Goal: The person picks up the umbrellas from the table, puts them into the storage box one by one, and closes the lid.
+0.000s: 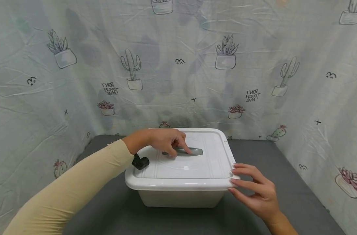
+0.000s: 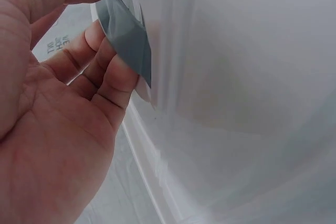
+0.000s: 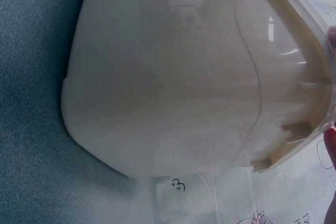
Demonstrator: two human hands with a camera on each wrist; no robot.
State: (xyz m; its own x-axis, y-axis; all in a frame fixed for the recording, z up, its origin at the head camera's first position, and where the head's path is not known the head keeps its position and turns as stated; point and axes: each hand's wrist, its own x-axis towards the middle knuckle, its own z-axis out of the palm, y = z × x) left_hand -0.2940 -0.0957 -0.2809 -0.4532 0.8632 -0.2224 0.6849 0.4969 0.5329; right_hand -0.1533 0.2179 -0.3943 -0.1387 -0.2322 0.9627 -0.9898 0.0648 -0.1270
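A white plastic storage box (image 1: 181, 199) stands closed under its white lid (image 1: 212, 163). My left hand (image 1: 165, 140) reaches over the lid and grips the grey handle (image 1: 197, 151) at its centre. In the left wrist view, the fingers curl behind this handle (image 2: 128, 38) while a digit above touches its upper end. At the lid's near right corner is my right hand (image 1: 256, 189), its spread, slightly bent fingertips touching the rim. The right wrist view shows the box wall (image 3: 157, 77) from close by, with only fingertips (image 3: 331, 137) at the right edge.
The box stands on a dark grey table (image 1: 108, 209). A pale curtain (image 1: 178, 81) printed with potted cacti surrounds it at the back and both sides. A black wrist camera (image 1: 141, 162) hangs below my left wrist, over the lid's left part.
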